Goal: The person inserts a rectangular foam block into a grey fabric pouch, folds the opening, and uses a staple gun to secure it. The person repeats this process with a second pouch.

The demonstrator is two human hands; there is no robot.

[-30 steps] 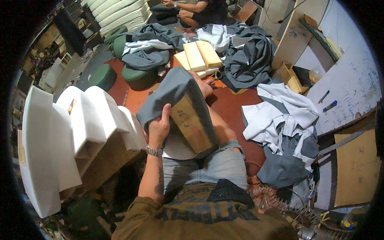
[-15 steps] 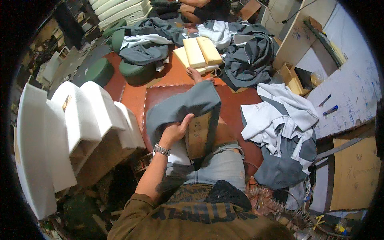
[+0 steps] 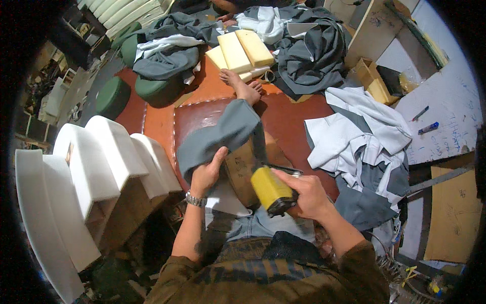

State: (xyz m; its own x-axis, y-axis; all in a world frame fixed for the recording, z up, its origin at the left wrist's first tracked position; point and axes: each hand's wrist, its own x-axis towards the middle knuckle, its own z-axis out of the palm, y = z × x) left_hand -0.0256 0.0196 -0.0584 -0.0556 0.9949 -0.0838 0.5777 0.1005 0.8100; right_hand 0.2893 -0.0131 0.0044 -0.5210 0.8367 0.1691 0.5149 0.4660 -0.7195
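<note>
My left hand (image 3: 205, 175), with a metal watch at the wrist, grips a grey fabric cover (image 3: 220, 133) folded over a brown board piece (image 3: 239, 172) on my lap. Its thumb lies on top of the cloth and the other fingers are hidden under it. In my right hand (image 3: 310, 195) is a yellow and black staple gun (image 3: 272, 190), held over the right side of the board. The gun's front end is close to the cover's edge; whether it touches cannot be told. White material (image 3: 225, 198) shows beneath the board.
White padded stepped pieces (image 3: 109, 157) stand at left. Yellow foam blocks (image 3: 235, 53) lie ahead, near my bare foot (image 3: 242, 86). Grey and white covers (image 3: 354, 131) are heaped at right beside a white board with markers (image 3: 428, 127). Green round cushions (image 3: 112, 97) sit far left; another person's leg shows beyond.
My right hand has come into view from the right with the yellow staple gun. The grey cover has tilted and shifted slightly left, still in my left hand.
</note>
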